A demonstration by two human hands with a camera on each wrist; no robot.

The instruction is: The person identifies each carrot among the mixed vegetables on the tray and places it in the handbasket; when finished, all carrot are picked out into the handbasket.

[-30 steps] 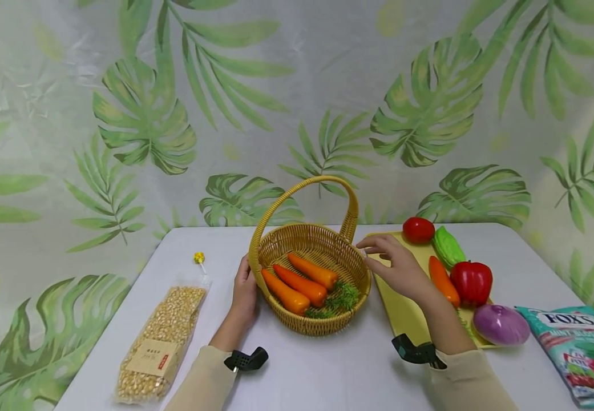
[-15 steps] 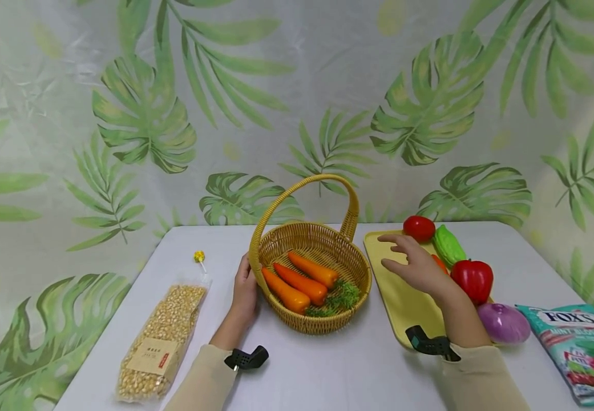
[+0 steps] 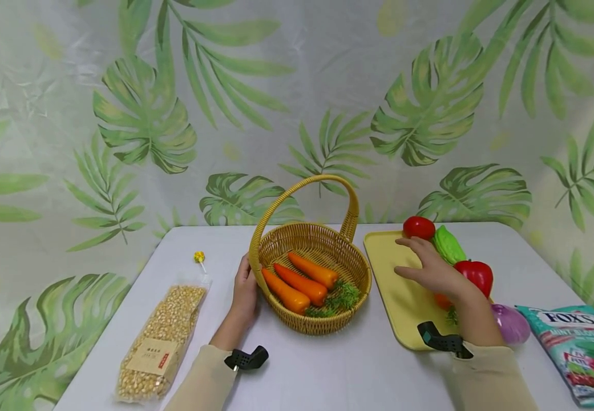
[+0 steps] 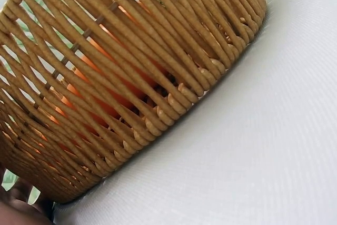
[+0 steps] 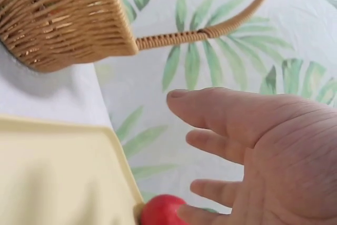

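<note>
A round wicker basket (image 3: 307, 325) with a tall handle stands mid-table, three orange carrots (image 3: 302, 282) with green tops inside it. My left hand (image 3: 245, 291) holds the basket's left side; in the left wrist view only part of that hand (image 4: 21, 206) shows beside the woven wall. Over the yellow tray (image 3: 386, 274), my right hand (image 3: 435, 271) hovers with fingers spread, holding nothing. It partly hides another carrot (image 3: 441, 301) and a red bell pepper (image 3: 477, 277). A tomato (image 3: 419, 228) and a green ridged vegetable (image 3: 449, 244) lie near its fingers.
A purple onion-like vegetable (image 3: 511, 324) sits behind the right forearm, beside a teal FOX'S candy bag (image 3: 576, 351). On the left lie a bag of corn kernels (image 3: 163, 342) and a yellow lollipop (image 3: 199, 257). A leaf-patterned curtain (image 3: 297, 114) hangs behind the white table.
My right hand has drawn away from the basket's right rim and moved right over the tray, covering more of the carrot there. The left hand and basket have stayed put.
</note>
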